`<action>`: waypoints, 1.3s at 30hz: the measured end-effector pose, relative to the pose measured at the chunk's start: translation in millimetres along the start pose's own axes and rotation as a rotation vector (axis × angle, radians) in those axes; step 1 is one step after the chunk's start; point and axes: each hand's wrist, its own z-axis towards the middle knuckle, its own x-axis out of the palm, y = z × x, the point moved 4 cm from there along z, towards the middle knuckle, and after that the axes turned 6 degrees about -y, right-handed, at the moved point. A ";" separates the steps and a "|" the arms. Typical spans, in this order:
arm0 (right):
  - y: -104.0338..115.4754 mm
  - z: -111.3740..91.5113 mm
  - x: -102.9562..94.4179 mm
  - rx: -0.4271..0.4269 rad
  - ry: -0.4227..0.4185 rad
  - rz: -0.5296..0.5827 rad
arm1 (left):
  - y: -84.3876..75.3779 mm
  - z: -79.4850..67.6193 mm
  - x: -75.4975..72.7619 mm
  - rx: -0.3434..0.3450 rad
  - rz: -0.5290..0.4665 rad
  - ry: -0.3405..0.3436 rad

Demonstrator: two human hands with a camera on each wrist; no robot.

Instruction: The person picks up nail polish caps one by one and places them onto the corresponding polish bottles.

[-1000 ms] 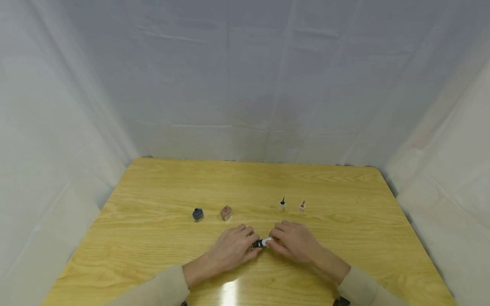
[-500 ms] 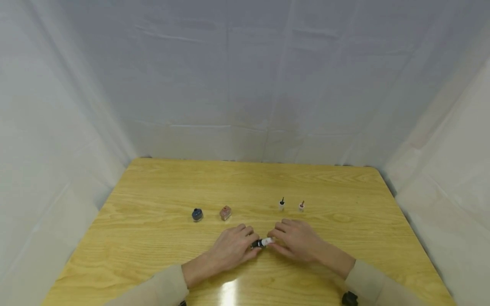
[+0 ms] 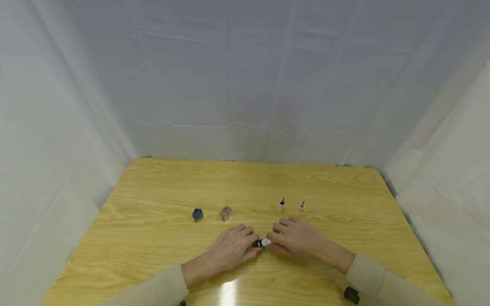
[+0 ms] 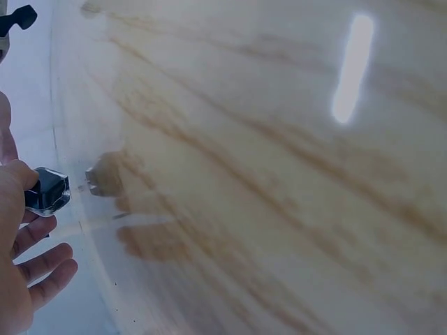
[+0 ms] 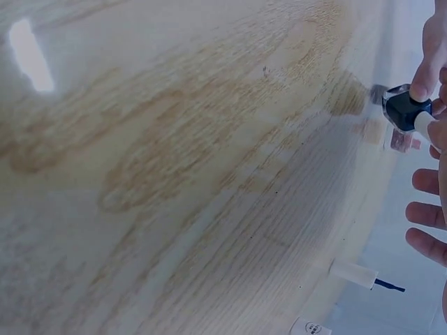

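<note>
Near the table's front, my left hand [image 3: 232, 247] pinches a dark nail polish bottle [image 5: 401, 110] between thumb and fingers. The bottle lies on its side in the grip, close over the table. My right hand [image 3: 296, 239] holds its white cap [image 3: 266, 242] from the other end, thumb and index finger around it. Bottle and cap meet in line; the cap's far end is hidden by the right fingers. In the left wrist view the clear, angular glass base [image 4: 54, 194] of the bottle shows past the left thumb, with the other fingers spread below.
Beyond the left hand stand an uncapped dark blue polish bottle [image 3: 197, 214] and an uncapped pink one [image 3: 226, 213]. Beyond the right hand, two white caps stand brush up, one with a dark brush [image 3: 282, 200], the other with a pinkish brush [image 3: 303, 203]. White sheeting [image 3: 245, 85] surrounds the table.
My right hand has turned slightly around the cap, its wrist and sleeve shifting a little to the right. The left hand stays in place with the bottle.
</note>
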 end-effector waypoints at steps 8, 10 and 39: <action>0.7 -1.0 1.4 0.005 -0.006 -0.001 | -0.2 -0.2 0.1 0.005 0.010 -0.006; 0.9 -1.7 2.5 0.018 -0.008 0.006 | -0.2 -0.3 0.3 0.006 0.012 -0.009; 7.6 -8.7 17.4 0.364 -0.039 0.161 | -2.4 -1.2 2.6 0.001 0.015 -0.007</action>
